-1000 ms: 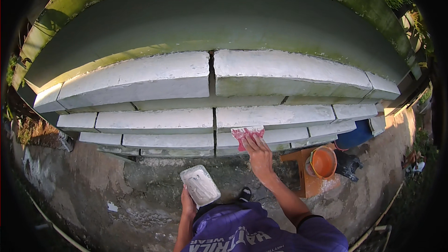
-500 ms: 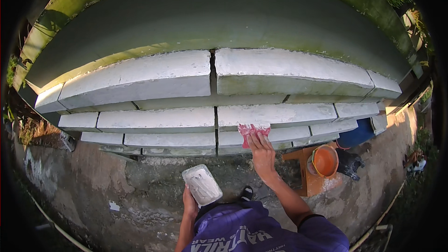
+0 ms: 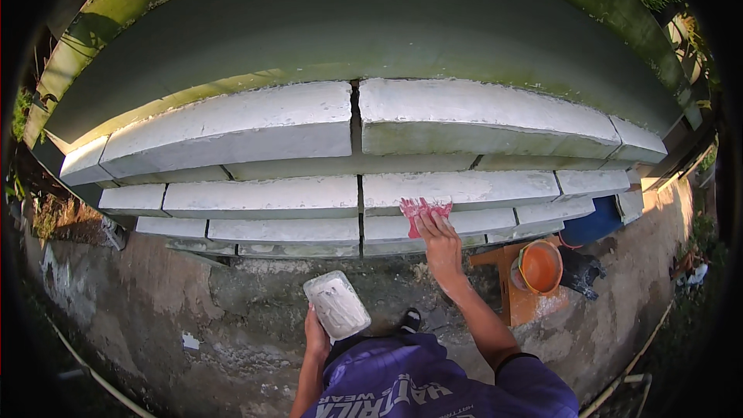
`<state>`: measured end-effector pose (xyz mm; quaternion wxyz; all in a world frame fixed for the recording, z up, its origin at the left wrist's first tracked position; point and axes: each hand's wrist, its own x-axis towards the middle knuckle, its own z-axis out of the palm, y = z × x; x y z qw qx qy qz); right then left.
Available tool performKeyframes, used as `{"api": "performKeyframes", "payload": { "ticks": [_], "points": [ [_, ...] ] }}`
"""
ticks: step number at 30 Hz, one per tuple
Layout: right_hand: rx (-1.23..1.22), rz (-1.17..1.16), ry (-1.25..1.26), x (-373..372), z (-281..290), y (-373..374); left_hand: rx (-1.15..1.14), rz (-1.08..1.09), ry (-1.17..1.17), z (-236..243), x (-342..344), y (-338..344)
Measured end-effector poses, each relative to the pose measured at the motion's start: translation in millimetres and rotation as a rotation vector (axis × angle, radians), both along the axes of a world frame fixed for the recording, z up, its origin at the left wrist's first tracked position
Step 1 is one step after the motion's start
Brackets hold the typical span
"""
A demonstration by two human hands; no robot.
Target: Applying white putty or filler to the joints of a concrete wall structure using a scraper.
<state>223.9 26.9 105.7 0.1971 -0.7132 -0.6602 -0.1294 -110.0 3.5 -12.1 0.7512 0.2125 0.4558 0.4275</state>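
With the fingers of my right hand (image 3: 441,251) I grip a pink putty scraper (image 3: 410,221) smeared with white paste. Its blade lies against the front edge of a whitened wall ledge (image 3: 503,183), just right of the dark vertical joint. Closer to my body, my left hand (image 3: 315,334) clasps a shallow rectangular white tub (image 3: 337,306) from its left side. Thick white paste coats the inside of the tub. Part of the left hand's grip is hidden beneath the tub.
Stepped white ledges rise toward a green-stained grey wall (image 3: 371,23). To the right, an orange bucket (image 3: 540,267) stands on a brown stool (image 3: 501,294). Beside it are a dark crumpled bag (image 3: 580,272) and a blue basin (image 3: 592,224). Stained concrete floor (image 3: 147,286) surrounds my feet.
My right hand and the scraper have shifted slightly to the right along the ledge edge. The left hand and tub have barely moved.
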Motion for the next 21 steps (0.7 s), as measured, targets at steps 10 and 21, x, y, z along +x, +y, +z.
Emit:
{"api": "performKeyframes", "payload": {
  "ticks": [10, 21],
  "points": [
    [0.223, 0.049, 0.12, 21, 24, 36, -0.026, -0.025, -0.007, -9, 0, -5],
    [0.046, 0.064, 0.109, -21, 5, 5, -0.023, 0.008, -0.003, 0, -4, -12]
  ]
}}
